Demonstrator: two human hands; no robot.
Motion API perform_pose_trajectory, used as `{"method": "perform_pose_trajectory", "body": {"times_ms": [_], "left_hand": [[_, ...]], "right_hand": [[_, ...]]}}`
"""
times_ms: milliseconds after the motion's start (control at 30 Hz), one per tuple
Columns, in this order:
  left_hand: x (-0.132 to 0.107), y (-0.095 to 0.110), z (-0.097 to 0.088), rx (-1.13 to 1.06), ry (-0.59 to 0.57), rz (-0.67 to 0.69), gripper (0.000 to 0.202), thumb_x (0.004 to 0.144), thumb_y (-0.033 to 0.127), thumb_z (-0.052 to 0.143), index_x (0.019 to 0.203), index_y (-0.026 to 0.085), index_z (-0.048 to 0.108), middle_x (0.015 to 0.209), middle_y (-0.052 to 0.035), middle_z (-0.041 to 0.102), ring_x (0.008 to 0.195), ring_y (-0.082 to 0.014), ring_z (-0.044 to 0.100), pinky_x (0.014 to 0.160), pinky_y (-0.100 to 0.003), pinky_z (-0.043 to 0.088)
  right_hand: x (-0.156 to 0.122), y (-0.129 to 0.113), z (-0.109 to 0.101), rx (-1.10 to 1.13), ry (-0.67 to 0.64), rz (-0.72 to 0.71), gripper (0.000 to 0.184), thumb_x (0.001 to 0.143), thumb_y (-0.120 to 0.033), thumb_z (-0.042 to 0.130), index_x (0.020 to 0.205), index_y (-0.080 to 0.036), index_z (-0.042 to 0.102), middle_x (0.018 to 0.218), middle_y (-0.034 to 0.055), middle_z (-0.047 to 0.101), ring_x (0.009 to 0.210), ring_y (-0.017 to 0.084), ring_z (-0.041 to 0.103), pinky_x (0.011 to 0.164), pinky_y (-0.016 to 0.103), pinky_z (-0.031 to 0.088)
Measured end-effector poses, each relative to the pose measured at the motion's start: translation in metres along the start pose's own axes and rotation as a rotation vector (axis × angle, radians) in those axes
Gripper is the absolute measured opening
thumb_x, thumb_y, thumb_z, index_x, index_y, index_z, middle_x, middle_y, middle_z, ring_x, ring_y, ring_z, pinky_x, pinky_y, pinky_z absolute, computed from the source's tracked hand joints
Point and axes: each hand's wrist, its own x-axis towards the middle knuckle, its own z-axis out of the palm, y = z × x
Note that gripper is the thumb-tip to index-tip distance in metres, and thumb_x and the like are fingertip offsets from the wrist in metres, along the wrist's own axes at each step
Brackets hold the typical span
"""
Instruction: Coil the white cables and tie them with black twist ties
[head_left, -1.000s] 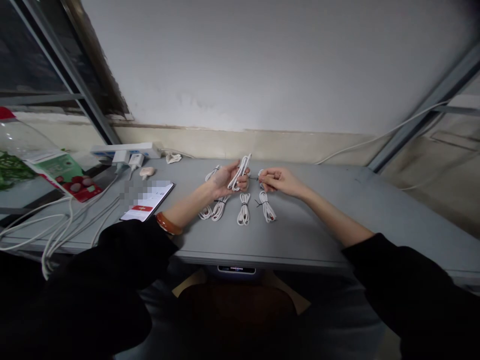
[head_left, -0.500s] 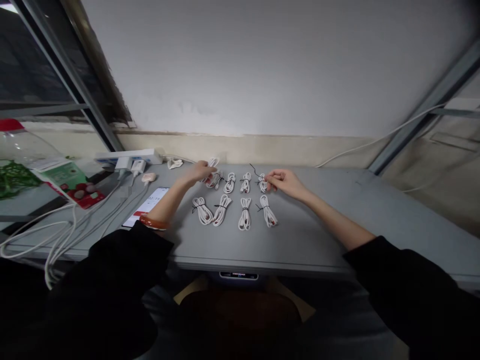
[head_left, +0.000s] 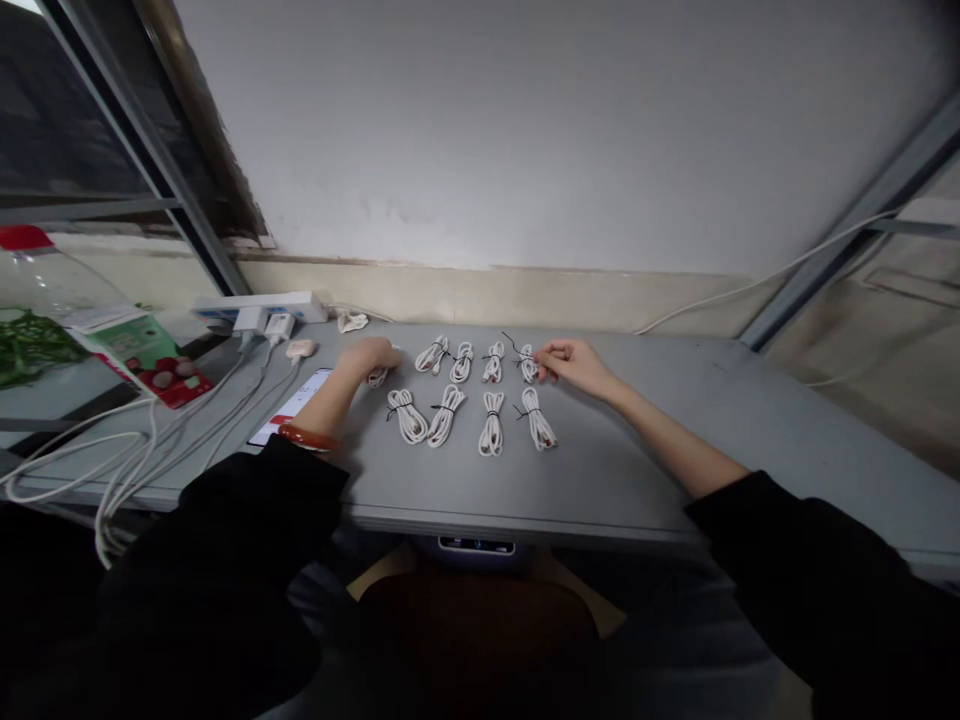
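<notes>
Several small coiled white cables, each tied with a black twist tie, lie in two rows on the grey table. My left hand rests curled over a white cable bundle at the left end of the back row. My right hand pinches the rightmost back-row bundle, whose black tie sticks up. The front row holds bundles such as one at the left and one at the right. An orange bangle sits on my left wrist.
A phone with a lit screen lies left of the cables. A white power strip with plugged chargers and loose white cords fills the left side. A plastic bottle and a green carton stand far left. A wall runs behind.
My left hand put the coiled cable it held down among the back row, then slid left to another bundle. My right hand lowered to the rightmost back bundle and stays there.
</notes>
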Motion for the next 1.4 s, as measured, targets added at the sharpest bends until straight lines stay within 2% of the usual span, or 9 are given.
{"method": "perform_pose_trajectory", "body": {"times_ms": [233,400,533,700,833,933,1100,1233,1400], "left_hand": [[0.005,-0.005,0.000,0.131,0.045,-0.026,0.017,0.067,0.030,0.067,0.059,0.016,0.064,0.044,-0.0080,0.050,0.067,-0.0304,0.062,0.065,-0.036,0.046],[0.007,-0.003,0.001,0.219,0.054,-0.048,0.030,0.071,0.036,0.066,0.090,0.014,0.073,0.062,-0.0127,0.066,0.065,-0.0276,0.064,0.063,-0.034,0.049],[0.007,0.000,0.000,0.267,-0.003,-0.065,0.038,0.076,0.034,0.060,0.106,0.013,0.072,0.083,-0.0180,0.072,0.067,-0.0280,0.067,0.069,-0.036,0.051],[0.009,0.000,0.001,0.308,0.000,-0.054,0.041,0.078,0.032,0.056,0.112,0.014,0.070,0.090,-0.0189,0.074,0.079,-0.0317,0.069,0.078,-0.043,0.052],[0.006,0.002,0.001,0.318,0.011,-0.074,0.046,0.080,0.033,0.053,0.119,0.012,0.066,0.100,-0.0203,0.073,0.089,-0.0344,0.069,0.085,-0.046,0.050],[0.000,0.004,0.001,0.264,0.054,-0.109,0.063,0.077,0.032,0.058,0.135,0.008,0.053,0.110,-0.0238,0.069,0.100,-0.0387,0.066,0.087,-0.048,0.050],[-0.002,0.008,0.007,0.230,0.149,-0.004,0.074,0.077,0.028,0.056,0.144,0.003,0.036,0.147,-0.0294,0.040,0.128,-0.0415,0.048,0.098,-0.049,0.044],[0.000,0.013,0.014,0.266,0.198,0.106,0.071,0.077,0.021,0.053,0.144,0.006,0.035,0.149,-0.0267,0.038,0.138,-0.0394,0.036,0.107,-0.052,0.034],[-0.001,0.023,0.019,0.202,0.245,0.176,0.067,0.077,0.016,0.048,0.143,0.007,0.035,0.148,-0.0244,0.038,0.137,-0.0362,0.038,0.110,-0.048,0.031]], "right_hand": [[0.001,0.004,-0.004,-0.055,0.007,-0.018,0.025,0.079,-0.041,0.066,0.071,-0.018,0.064,0.059,0.0024,0.064,0.052,0.012,0.053,0.054,0.027,0.038],[0.009,0.010,-0.021,-0.143,0.039,-0.029,0.022,0.077,-0.038,0.065,0.068,-0.018,0.064,0.061,0.0033,0.066,0.059,0.015,0.059,0.063,0.029,0.045],[0.018,0.024,-0.049,-0.271,0.206,-0.026,0.015,0.077,-0.030,0.062,0.068,-0.018,0.065,0.065,0.0050,0.067,0.065,0.018,0.062,0.069,0.031,0.047],[0.024,0.048,-0.072,-0.461,0.380,0.049,0.014,0.078,-0.019,0.055,0.065,-0.018,0.061,0.074,0.0101,0.070,0.072,0.021,0.063,0.074,0.033,0.047],[0.023,0.059,-0.072,-0.555,0.375,0.126,0.014,0.079,-0.016,0.054,0.067,-0.018,0.062,0.083,0.0138,0.071,0.079,0.023,0.064,0.079,0.035,0.048],[0.022,0.061,-0.067,-0.596,0.355,0.179,0.016,0.080,-0.017,0.053,0.070,-0.017,0.065,0.087,0.0147,0.072,0.084,0.025,0.066,0.081,0.034,0.047],[0.021,0.063,-0.059,-0.700,0.323,0.241,0.018,0.082,-0.018,0.053,0.076,-0.015,0.069,0.088,0.0140,0.073,0.087,0.025,0.067,0.081,0.034,0.048],[0.020,0.065,-0.057,-0.803,0.343,0.213,0.019,0.083,-0.020,0.054,0.078,-0.016,0.072,0.086,0.0132,0.073,0.087,0.025,0.066,0.081,0.034,0.049],[0.016,0.060,-0.055,-0.921,0.316,0.207,0.023,0.086,-0.019,0.052,0.087,-0.016,0.074,0.093,0.0141,0.074,0.092,0.027,0.066,0.085,0.036,0.048]]}}
